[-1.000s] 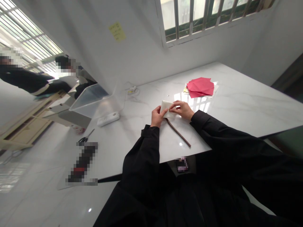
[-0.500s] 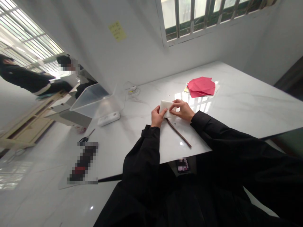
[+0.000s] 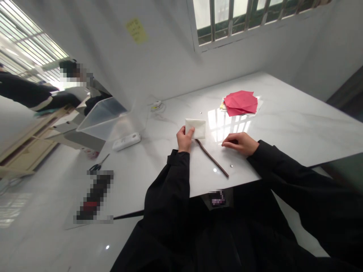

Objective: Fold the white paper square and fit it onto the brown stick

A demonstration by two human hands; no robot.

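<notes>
A folded piece of white paper (image 3: 196,127) lies on the white marble table (image 3: 283,124). My left hand (image 3: 184,139) pinches its near left corner, fingers closed on it. A thin brown stick (image 3: 212,158) runs from under the paper toward the table's near edge. My right hand (image 3: 238,143) rests on the table to the right of the stick, apart from the paper, fingers loosely curled with nothing seen in them.
Red paper sheets (image 3: 240,102) lie farther back on the right. A clear plastic bin (image 3: 109,118), a white power strip (image 3: 126,141) and scissors (image 3: 98,164) sit to the left. Other people in dark clothes (image 3: 31,94) are at the far left. A barred window is above.
My right hand has let go of the white paper and moved right and nearer, down onto the table. My left hand still holds the paper, which now lies flatter.
</notes>
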